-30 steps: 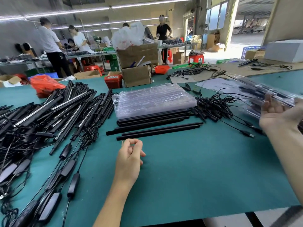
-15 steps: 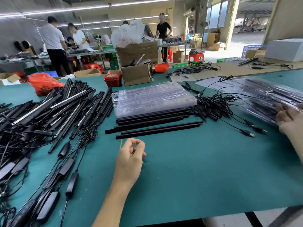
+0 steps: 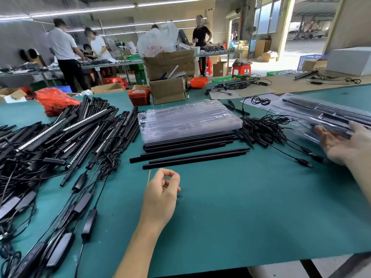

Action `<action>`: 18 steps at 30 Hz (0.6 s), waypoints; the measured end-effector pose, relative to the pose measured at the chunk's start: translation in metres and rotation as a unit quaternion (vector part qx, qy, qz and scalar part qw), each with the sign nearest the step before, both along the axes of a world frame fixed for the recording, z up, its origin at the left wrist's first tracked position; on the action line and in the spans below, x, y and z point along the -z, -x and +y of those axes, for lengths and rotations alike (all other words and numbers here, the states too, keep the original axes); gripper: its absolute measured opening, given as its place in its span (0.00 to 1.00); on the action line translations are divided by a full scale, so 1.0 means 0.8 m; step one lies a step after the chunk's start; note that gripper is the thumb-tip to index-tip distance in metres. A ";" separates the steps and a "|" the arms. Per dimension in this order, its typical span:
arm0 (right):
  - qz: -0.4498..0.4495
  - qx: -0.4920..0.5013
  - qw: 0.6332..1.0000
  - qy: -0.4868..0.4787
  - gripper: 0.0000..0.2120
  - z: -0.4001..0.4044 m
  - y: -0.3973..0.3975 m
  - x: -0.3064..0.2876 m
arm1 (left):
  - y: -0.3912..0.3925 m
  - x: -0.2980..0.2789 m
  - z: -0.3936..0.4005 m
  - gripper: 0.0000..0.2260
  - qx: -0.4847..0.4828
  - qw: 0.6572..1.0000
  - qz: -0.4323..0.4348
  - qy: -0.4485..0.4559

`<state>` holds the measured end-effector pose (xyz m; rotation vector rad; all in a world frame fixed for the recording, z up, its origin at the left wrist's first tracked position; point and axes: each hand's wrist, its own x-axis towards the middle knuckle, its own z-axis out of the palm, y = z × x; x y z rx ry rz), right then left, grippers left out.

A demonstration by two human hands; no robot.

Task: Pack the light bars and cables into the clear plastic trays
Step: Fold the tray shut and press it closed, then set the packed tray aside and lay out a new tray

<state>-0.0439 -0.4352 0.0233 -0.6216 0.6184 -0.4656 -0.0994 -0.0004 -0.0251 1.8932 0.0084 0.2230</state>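
Note:
A stack of empty clear plastic trays [image 3: 188, 121] lies mid-table on top of several black light bars [image 3: 192, 155]. A big heap of light bars with cables and inline controllers [image 3: 60, 141] covers the left. Loose black cables [image 3: 267, 129] are tangled to the right of the stack. A packed clear tray [image 3: 325, 115] with black bars inside lies at the right edge. My right hand [image 3: 341, 145] is palm up with straight fingers touching that tray's near edge. My left hand [image 3: 162, 193] rests on the mat below the bars, fingers loosely curled, nothing visibly held.
Cardboard boxes [image 3: 168, 77], a red bin of small parts [image 3: 139, 96] and an orange bag [image 3: 54, 101] stand along the table's far side. Several people work at benches behind. The green mat [image 3: 251, 207] in front of me is bare to the near edge.
My right hand has lowered the packed tray onto the table at the right and its fingers have straightened along the tray's edge. My left hand has hardly moved.

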 end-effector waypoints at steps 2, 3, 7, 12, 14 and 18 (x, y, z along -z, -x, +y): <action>-0.023 0.006 1.000 -0.009 0.19 0.003 -0.003 -0.001 | 0.000 0.001 0.000 0.05 0.001 1.000 0.000 -0.005; -0.030 0.010 0.999 -0.014 0.19 0.005 -0.005 -0.002 | 0.000 0.001 -0.001 0.05 0.002 1.000 -0.001 -0.009; -0.054 0.030 0.998 -0.022 0.17 0.014 -0.008 -0.008 | -0.001 0.002 -0.001 0.05 0.004 1.000 -0.004 -0.015; -0.057 -0.016 0.998 0.029 0.13 0.025 -0.006 -0.011 | 0.000 0.001 -0.001 0.05 0.004 1.000 -0.006 -0.020; -0.034 -0.064 0.996 0.058 0.13 0.038 0.000 -0.012 | 0.000 0.002 -0.001 0.05 0.007 1.000 -0.007 -0.023; -0.009 -0.129 0.983 0.132 0.08 0.086 0.007 -0.020 | 0.001 0.000 -0.002 0.04 0.016 1.000 -0.005 -0.025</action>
